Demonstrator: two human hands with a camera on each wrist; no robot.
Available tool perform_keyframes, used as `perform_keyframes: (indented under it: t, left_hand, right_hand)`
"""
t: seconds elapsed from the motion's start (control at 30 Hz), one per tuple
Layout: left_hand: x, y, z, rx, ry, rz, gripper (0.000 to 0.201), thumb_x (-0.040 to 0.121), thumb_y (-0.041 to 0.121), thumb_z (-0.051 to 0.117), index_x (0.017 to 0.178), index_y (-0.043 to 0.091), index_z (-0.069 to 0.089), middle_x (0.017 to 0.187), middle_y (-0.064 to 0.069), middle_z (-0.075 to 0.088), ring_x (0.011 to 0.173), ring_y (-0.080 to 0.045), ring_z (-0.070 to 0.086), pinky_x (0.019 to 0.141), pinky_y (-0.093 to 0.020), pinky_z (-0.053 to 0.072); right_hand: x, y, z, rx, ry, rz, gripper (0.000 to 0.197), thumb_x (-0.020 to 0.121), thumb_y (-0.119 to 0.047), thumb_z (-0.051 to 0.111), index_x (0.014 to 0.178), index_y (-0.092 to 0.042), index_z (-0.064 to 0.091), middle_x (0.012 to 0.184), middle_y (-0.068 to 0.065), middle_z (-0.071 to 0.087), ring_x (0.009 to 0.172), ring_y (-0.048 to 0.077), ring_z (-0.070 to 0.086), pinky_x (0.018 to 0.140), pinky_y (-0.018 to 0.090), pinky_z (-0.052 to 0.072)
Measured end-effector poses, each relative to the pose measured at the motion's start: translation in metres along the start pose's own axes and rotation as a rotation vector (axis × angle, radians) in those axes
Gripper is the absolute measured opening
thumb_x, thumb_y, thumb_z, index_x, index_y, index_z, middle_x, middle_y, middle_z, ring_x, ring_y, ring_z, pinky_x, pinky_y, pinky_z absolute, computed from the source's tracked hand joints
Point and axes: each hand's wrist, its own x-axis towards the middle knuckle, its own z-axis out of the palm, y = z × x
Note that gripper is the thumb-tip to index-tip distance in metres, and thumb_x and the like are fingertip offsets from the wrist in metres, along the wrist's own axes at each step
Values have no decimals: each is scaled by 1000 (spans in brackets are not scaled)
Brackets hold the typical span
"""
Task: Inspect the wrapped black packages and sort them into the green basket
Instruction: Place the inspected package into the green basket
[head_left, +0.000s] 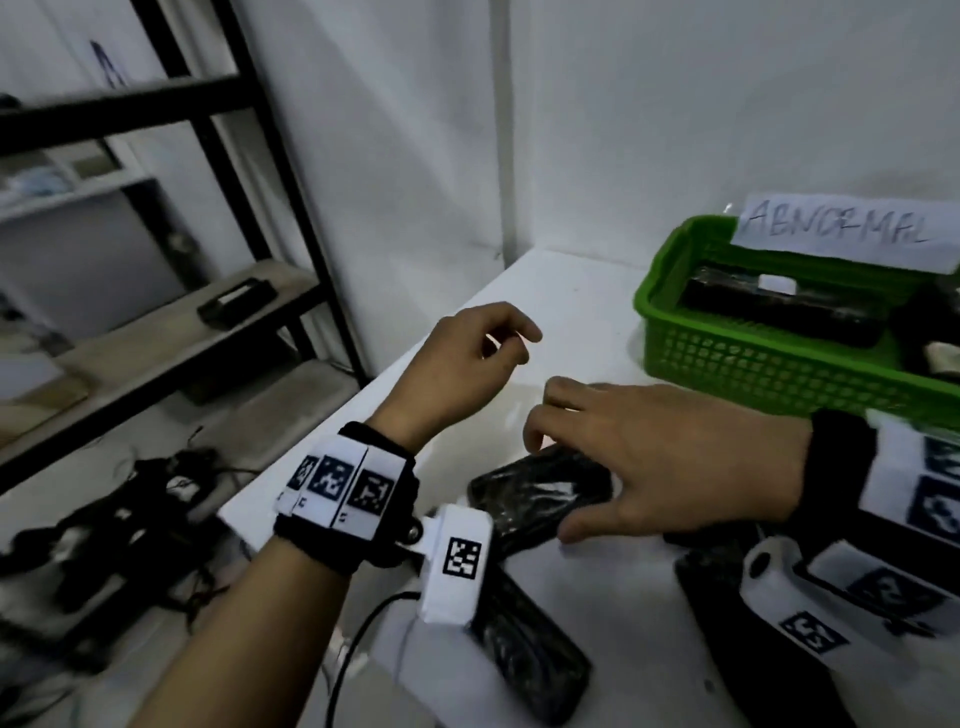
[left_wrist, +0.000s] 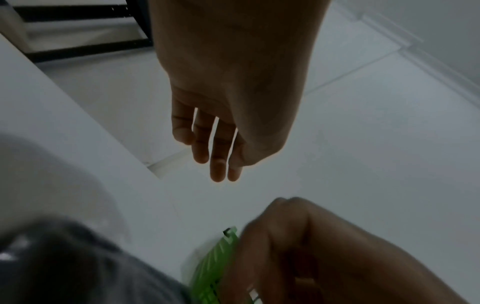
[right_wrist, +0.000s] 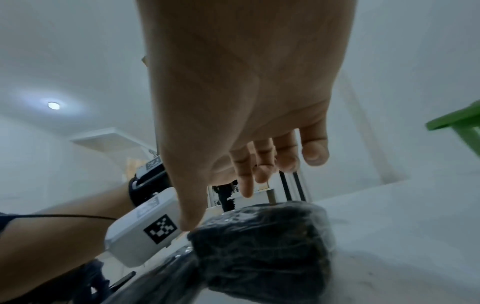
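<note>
The right hand (head_left: 670, 457) hovered spread over a wrapped black package (head_left: 540, 493) on the white table (head_left: 571, 291), contact unclear. The left hand (head_left: 457, 364) hung loosely curled, empty. The green basket (head_left: 769, 358), far right, held two packages.

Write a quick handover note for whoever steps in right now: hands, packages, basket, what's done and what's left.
Left hand: empty, fingers loosely curled, held above the white table.
Right hand: fingers spread over a wrapped black package lying on the table, thumb at its near edge; not lifted.
Green basket, labelled ABNORMAL: at the table's far right, with at least two wrapped packages already in it.
Left: the package under the right hand, another near the table's front edge, and one partly hidden under the right wrist.
</note>
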Motion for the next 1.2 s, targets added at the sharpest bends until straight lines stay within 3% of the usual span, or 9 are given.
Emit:
perform_keyframes:
  t: [0.13, 0.23, 0.37, 0.5, 0.63, 0.73, 0.87, 1.0, 1.2]
  left_hand:
    - [-19, -15, -23, -73, 93, -61, 24, 92, 14, 51, 96, 29, 69, 84, 8, 71, 72, -11, 61, 67, -24, 48]
    - [-31, -21, -29, -94, 115, -99, 26, 89, 17, 48, 96, 29, 69, 81, 10, 71, 80, -23, 63, 71, -32, 50]
    - [-36, -19, -21, -162, 83, -114, 27, 87, 18, 46, 95, 30, 69, 78, 12, 70, 74, -24, 58, 66, -32, 46]
    - [-34, -9, -13, -260, 45, -106, 24, 98, 17, 47, 97, 23, 70, 83, 8, 70, 72, -11, 56, 64, -24, 41]
    - [-32, 7, -13, -523, -57, -28, 34, 96, 37, 47, 104, 12, 69, 91, -1, 67, 80, -15, 57, 69, -27, 47]
    - [-24, 23, -12, -568, -116, 71, 33, 91, 38, 54, 112, 15, 66, 99, -1, 68, 87, -12, 61, 77, -24, 50]
    - [-2, 44, 3, -488, -96, 110, 28, 84, 28, 72, 111, 21, 65, 92, 4, 68, 81, -18, 66, 67, -29, 55]
    - [37, 70, 24, -590, -61, 168, 17, 90, 4, 70, 104, 13, 64, 79, 8, 65, 64, -10, 57, 52, -25, 44]
    - [89, 124, 55, -653, -198, 301, 23, 90, 0, 67, 112, 4, 60, 82, 5, 63, 59, 3, 59, 55, -9, 43]
  right_hand:
    - [1, -37, -3, -17, -51, -166, 52, 78, -81, 56, 100, -34, 49, 95, -12, 54, 87, 13, 56, 71, 37, 46]
    - [-3, -60, 12, -86, -61, -200, 66, 72, -87, 55, 105, -31, 49, 93, -3, 64, 87, 23, 63, 72, 37, 47]
    - [-8, -64, 26, -66, -79, -101, 56, 80, -68, 63, 111, -30, 36, 107, -2, 62, 97, 26, 64, 76, 35, 44]
    - [-26, -44, 5, 61, 5, 96, 32, 84, -59, 52, 99, -33, 41, 81, -12, 56, 77, 8, 58, 68, 30, 39]
    - [-43, 4, -5, 479, 270, 267, 21, 97, -45, 48, 88, -31, 60, 71, -8, 65, 56, 6, 57, 56, 26, 43]
    - [-47, 43, -8, 944, 383, 522, 41, 105, -28, 41, 76, -19, 70, 83, 14, 72, 48, 21, 56, 58, 33, 53]
    - [-69, 51, -12, 1478, 743, 503, 46, 106, -39, 35, 97, -9, 68, 70, 18, 69, 62, 32, 49, 40, 31, 44]
    - [-88, 60, -17, 1371, 862, 514, 59, 82, -66, 49, 116, -22, 68, 102, 8, 78, 71, 29, 70, 53, 34, 58]
    - [-115, 81, -28, 1122, 1233, 617, 37, 74, -31, 80, 104, -16, 66, 83, 3, 75, 59, 20, 69, 50, 28, 55]
